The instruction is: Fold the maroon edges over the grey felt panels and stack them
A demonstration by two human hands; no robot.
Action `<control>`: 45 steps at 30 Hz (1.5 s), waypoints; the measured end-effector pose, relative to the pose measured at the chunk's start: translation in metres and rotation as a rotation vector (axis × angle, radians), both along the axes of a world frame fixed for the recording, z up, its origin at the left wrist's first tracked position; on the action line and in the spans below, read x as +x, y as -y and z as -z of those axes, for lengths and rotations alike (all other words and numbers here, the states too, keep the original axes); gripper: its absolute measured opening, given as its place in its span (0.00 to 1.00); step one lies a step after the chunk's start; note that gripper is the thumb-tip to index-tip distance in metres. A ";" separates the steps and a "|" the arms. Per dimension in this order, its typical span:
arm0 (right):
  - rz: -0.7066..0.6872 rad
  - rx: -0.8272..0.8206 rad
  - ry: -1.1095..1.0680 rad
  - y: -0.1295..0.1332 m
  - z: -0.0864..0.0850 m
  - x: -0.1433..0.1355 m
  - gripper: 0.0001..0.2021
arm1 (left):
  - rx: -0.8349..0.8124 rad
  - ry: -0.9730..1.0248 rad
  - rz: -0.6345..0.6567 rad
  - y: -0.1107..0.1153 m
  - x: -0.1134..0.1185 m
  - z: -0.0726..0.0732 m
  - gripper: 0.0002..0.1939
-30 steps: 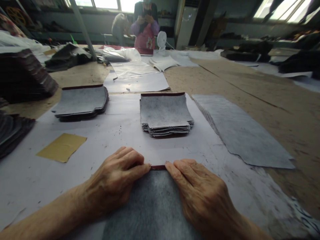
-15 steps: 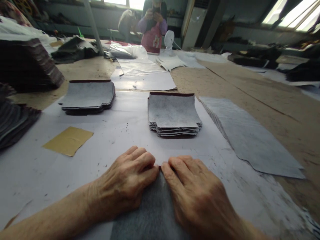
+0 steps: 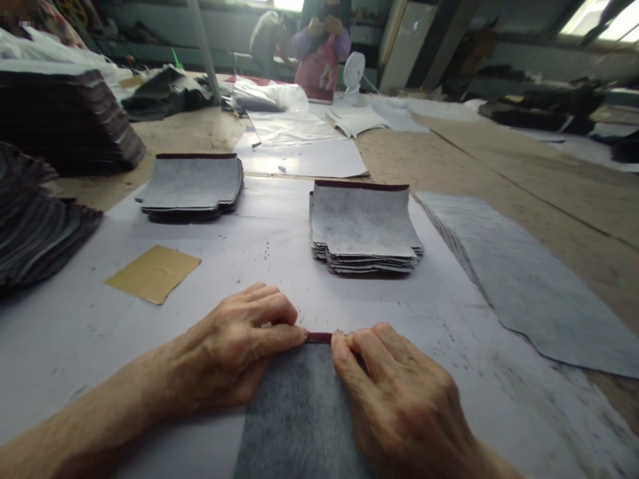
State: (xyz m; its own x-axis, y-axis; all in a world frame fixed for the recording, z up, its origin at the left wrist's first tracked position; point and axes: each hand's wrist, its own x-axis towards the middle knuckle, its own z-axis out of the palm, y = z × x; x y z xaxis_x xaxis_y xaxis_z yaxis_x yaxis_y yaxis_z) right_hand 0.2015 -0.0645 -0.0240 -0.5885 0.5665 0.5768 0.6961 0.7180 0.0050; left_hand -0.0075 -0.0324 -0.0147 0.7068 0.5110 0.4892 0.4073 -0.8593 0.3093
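Sheet [image 3: 299, 419] pinched by left hand [image 3: 237, 346] and right hand [image 3: 404, 392], maroon edge [image 3: 318, 337] between

A tan bench [image 3: 454, 159], crossed by a dark line, carries a large white sheet [image 3: 239, 256] marked with dark specks; on that sheet rest two grey-faced stacks with maroon far edges, one on the left [image 3: 192, 181] and one on the right [image 3: 364, 216], a tan paper piece [image 3: 154, 274] and, nearest, a maroon-edged grey piece [image 3: 302, 412]; a layered pile of grey sheets [image 3: 529, 279] straddles the white sheet's right edge and the bench; farther back lie a second white sheet [image 3: 319, 161] and crumpled dark material [image 3: 167, 94]; a tall dark stack [image 3: 64, 123] stands at left.
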 end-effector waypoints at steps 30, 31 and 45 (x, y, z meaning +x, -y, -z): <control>-0.264 -0.120 -0.098 -0.020 0.000 -0.013 0.11 | -0.162 -0.088 0.043 -0.011 -0.014 -0.015 0.13; -0.272 -0.126 -0.093 -0.021 0.001 -0.012 0.12 | -0.144 -0.103 0.039 -0.010 -0.013 -0.016 0.13; -0.321 -0.185 0.003 -0.025 -0.002 -0.012 0.13 | -0.149 0.134 -0.114 0.002 -0.022 -0.026 0.14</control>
State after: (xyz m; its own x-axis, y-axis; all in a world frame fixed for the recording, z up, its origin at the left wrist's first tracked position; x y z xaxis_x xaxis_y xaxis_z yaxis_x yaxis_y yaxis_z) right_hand 0.1900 -0.0392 -0.0220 -0.7549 0.4476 0.4794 0.4355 0.8886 -0.1438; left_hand -0.0291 -0.0342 0.0110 0.5740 0.6578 0.4877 0.4460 -0.7506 0.4875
